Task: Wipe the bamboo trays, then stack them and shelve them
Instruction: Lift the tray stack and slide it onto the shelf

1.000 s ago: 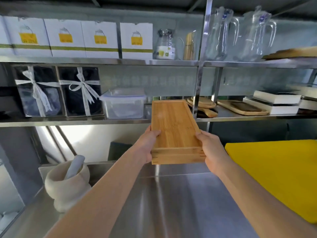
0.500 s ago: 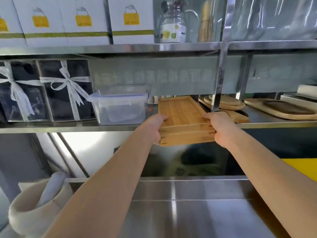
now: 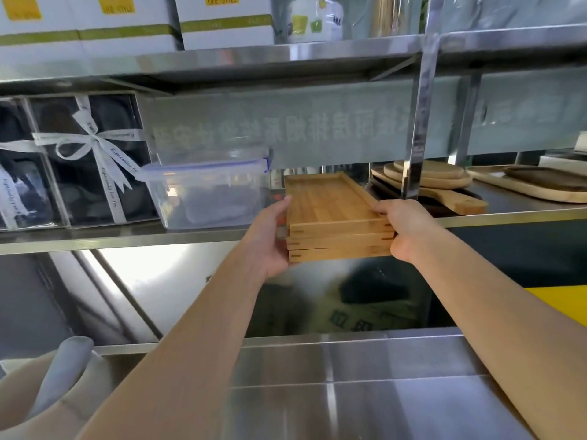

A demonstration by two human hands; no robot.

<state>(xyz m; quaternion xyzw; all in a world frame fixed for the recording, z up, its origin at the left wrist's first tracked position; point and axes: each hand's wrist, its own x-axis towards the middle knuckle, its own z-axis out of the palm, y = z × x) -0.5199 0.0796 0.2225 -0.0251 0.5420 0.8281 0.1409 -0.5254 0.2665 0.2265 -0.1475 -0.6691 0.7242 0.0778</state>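
Head view: a stack of three bamboo trays is held level, its far end over the steel middle shelf and its near end jutting past the shelf's front edge. Left hand grips the stack's left side, fingers under the bottom tray and thumb up along the edge; right hand clamps the near right corner, fingers curled over the top tray's rim. Just left of the stack sits a clear plastic container with a blue-trimmed lid, then dark gift boxes tied with white ribbon. Right of the stack, past a steel upright, lie round wooden boards. White cartons line the upper shelf. Below, a brushed steel worktop carries a stone mortar and pestle at the lower left and a yellow board at the right edge
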